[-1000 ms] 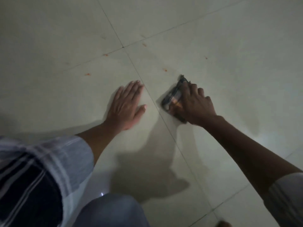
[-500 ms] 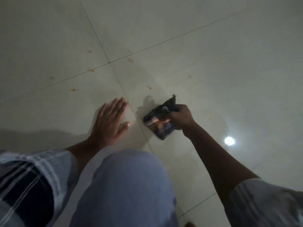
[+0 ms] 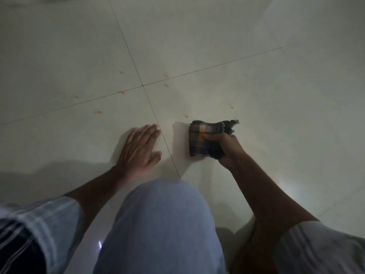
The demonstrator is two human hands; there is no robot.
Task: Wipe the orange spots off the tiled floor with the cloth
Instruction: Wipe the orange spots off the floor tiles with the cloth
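Observation:
My right hand (image 3: 227,149) grips a folded dark checked cloth (image 3: 205,138) with an orange patch, holding it just above or at the pale tiled floor (image 3: 256,86). My left hand (image 3: 140,151) rests flat on the floor, fingers straight, left of a grout line. Several small orange spots dot the tiles beyond the hands: one (image 3: 186,116) just past the cloth, one (image 3: 231,106) to its right, one (image 3: 98,112) far left, one (image 3: 122,92) on the grout line, and one (image 3: 166,85) near the tile corner.
My knee in light blue trousers (image 3: 162,224) fills the lower middle of the view. Grout lines cross at a corner (image 3: 142,85) ahead of the hands. The room is dim, with shadows around both arms.
My right hand lifted the cloth from pressing on the floor, drew it back toward me and now grips it bunched. The view shifted, bringing my knee into sight. My left hand stayed planted.

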